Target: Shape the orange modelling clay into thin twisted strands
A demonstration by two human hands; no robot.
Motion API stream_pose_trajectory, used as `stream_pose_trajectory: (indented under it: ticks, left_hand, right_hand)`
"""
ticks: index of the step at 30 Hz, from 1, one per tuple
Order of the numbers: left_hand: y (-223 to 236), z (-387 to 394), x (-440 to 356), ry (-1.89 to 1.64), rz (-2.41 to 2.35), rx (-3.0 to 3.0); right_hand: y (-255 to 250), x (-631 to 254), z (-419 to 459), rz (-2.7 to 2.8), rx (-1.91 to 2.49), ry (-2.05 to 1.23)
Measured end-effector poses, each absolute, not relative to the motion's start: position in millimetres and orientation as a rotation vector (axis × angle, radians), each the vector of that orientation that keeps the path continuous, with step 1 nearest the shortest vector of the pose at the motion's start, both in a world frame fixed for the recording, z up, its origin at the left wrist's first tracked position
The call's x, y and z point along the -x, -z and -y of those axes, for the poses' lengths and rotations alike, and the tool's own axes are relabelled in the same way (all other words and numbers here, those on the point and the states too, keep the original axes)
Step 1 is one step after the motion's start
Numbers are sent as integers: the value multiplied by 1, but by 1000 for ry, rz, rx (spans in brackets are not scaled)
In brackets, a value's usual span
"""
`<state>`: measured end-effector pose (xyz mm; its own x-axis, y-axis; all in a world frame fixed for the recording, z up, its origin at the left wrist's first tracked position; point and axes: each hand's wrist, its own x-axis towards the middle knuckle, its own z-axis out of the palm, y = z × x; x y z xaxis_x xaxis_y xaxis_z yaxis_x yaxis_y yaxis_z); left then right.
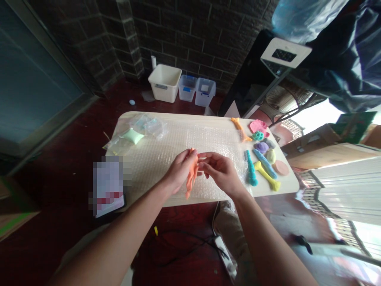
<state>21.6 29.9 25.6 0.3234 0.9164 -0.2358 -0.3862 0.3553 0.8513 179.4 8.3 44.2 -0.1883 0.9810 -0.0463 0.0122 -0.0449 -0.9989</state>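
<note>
Over the middle of the table, my left hand (180, 171) grips a thin, wavy strip of orange modelling clay (191, 183), thumb on top. The strip hangs down past the fingers with an uneven edge. My right hand (218, 171) meets it from the other side, its curled thumb and fingertips at the strip's upper right edge. Part of the clay is hidden behind the fingers. Beneath both hands lies a sheet of bubble wrap (160, 163) on the pale table (178, 119).
Shaped clay pieces lie at the table's right, among them a teal cone (251, 169), a yellow bone shape (268, 176) and an orange bone shape (240, 129). Pale green clay (133, 136) in plastic sits at the left. A white bin (165, 85) stands beyond the table.
</note>
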Motion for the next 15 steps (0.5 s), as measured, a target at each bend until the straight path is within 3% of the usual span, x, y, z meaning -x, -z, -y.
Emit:
stream_pose_trajectory:
  ticks: [8,10,15]
  left_hand:
    - [-26,-30,-15,-847,-884,-807]
    - [-27,-32,-12,-794,-828,-797]
    - [-35,-38,-7,-931,-825,-581]
  right_hand:
    - [-34,-168,-11,1711,1319,-707]
    - [-39,-166,-10,1720,1269,-711]
    - [-44,-157,-8,1313,1201,-1091]
